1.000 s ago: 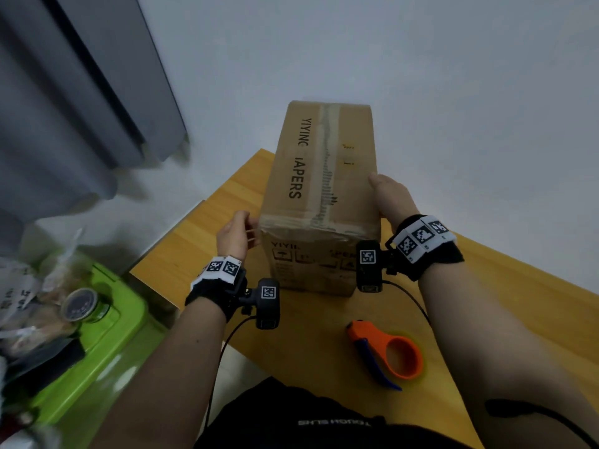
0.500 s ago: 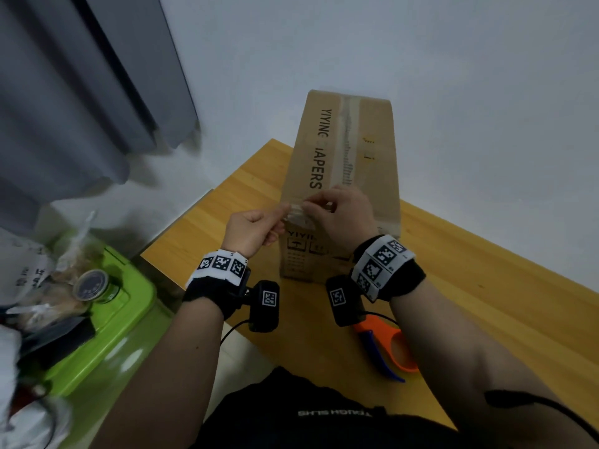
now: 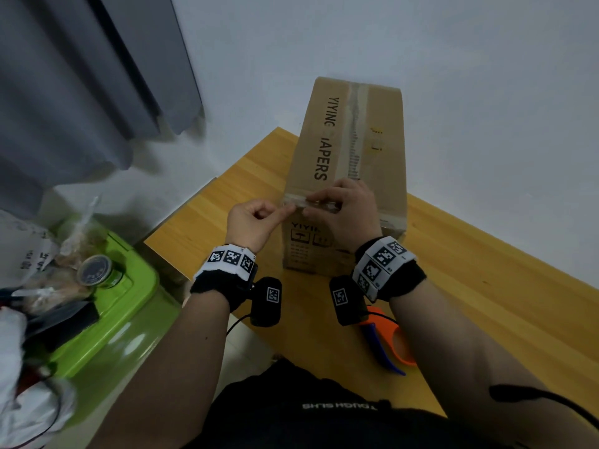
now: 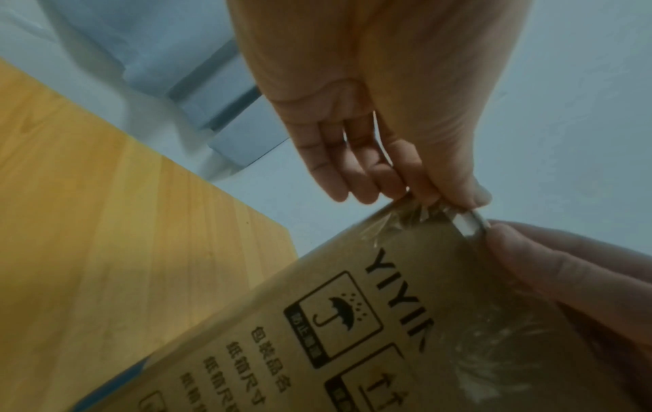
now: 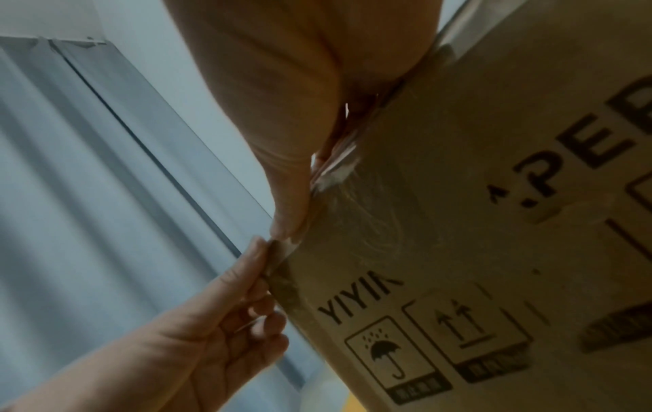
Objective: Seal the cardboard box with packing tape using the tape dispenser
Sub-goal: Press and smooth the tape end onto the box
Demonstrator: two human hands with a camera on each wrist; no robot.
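Note:
A tall cardboard box (image 3: 353,131) printed YIYING PAPERS stands on the wooden table (image 3: 486,270), with clear tape running along the seam on its top. A loose clear tape strip (image 4: 465,220) lies across the box's near top edge. My left hand (image 3: 285,210) pinches the strip's end between thumb and forefinger at the near left corner (image 5: 279,251). My right hand (image 3: 308,207) is curled over the same edge, thumb and forefinger on the strip just right of the left hand. The orange and blue tape dispenser (image 3: 393,343) lies on the table, partly hidden under my right forearm.
A green plastic bin (image 3: 107,322) with a small round tin (image 3: 95,270) and bags on it stands left of the table. Grey curtains (image 3: 81,92) hang at the back left. A white wall is close behind the box.
One second ago my hands held the box's left and right sides. They came together at the near top edge and took hold of the tape strip; little has moved in the last half second.

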